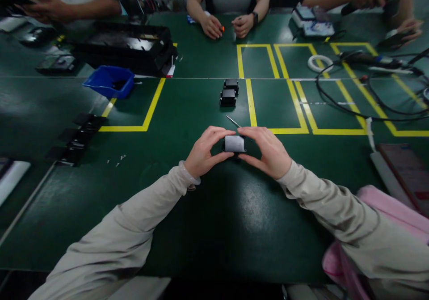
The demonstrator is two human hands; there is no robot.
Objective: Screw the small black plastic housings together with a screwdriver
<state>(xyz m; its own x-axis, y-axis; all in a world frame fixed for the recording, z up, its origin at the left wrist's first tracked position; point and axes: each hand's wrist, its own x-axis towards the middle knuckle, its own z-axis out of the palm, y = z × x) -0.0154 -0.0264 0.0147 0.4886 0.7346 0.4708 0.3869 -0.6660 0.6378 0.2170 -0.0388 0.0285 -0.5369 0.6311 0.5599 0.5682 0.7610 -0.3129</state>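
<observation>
Between my two hands is a small black box-shaped part with a grey top face. My left hand grips its left side, thumb below and fingers above. On the other side my right hand holds it the same way. Just beyond my fingers lies a thin metal rod, its near end hidden behind my right hand. Farther off, two similar black box-shaped parts sit close together on the green table.
A blue bin stands left, before black trays. Several black parts line up at left, near small white bits. Right are black cables and a white tape roll. Co-workers' hands work across the table.
</observation>
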